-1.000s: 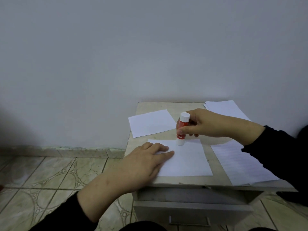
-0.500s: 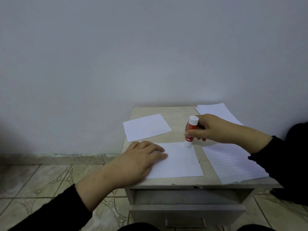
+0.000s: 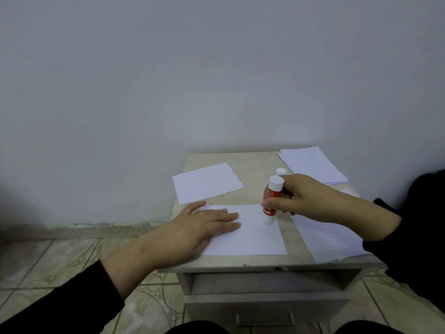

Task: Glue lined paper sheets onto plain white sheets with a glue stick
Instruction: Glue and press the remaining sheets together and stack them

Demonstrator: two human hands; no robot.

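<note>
Right hand (image 3: 303, 196) grip hiding glue stick (image 3: 271, 201) middle

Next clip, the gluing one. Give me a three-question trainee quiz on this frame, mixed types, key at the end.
1. True or false: the left hand lies flat on the plain white sheet.
2. What does the right hand hold? A) scissors B) glue stick C) pen
3. Fill in: the glue stick's lower end touches the sheet near its far ___ corner.

Key: 1 true; 2 B; 3 right.
</note>
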